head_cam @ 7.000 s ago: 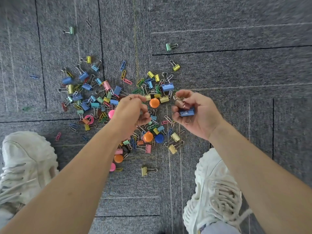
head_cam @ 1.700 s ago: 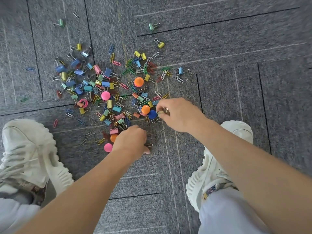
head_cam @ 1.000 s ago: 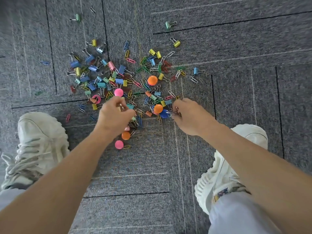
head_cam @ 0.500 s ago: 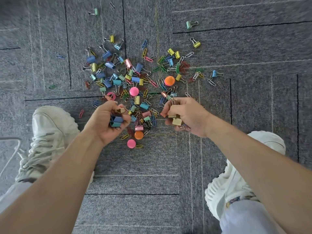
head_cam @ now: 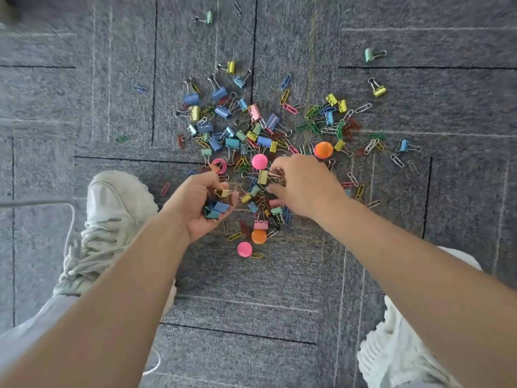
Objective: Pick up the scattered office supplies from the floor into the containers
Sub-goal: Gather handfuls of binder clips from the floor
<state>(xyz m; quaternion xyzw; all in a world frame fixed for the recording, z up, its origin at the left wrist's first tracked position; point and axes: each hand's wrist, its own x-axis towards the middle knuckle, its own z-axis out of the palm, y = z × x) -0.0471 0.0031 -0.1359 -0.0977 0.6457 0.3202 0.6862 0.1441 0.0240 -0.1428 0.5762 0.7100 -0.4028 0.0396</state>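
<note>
A heap of coloured binder clips (head_cam: 253,135), paper clips (head_cam: 340,127) and round magnets lies on the grey carpet. My left hand (head_cam: 200,205) is turned palm up at the heap's near left edge and cups several binder clips (head_cam: 216,208), blue, teal and yellow. My right hand (head_cam: 302,186) reaches into the middle of the heap, knuckles up, and its fingertips pinch a yellow binder clip (head_cam: 263,177) together with a bundle of wire handles. Pink magnets (head_cam: 259,161) (head_cam: 244,249) and orange magnets (head_cam: 324,149) (head_cam: 258,236) lie around the hands.
My white shoes stand at the left (head_cam: 112,219) and the lower right (head_cam: 391,357). A thin metal rim (head_cam: 42,203) shows at the left edge. Stray clips lie far out: a green one (head_cam: 369,55), a yellow one (head_cam: 378,90), a mint one (head_cam: 207,17).
The view has shifted, so the heap sits further right. My right hand has moved up into the heap and turned knuckles up. My left hand still cups its clips.
</note>
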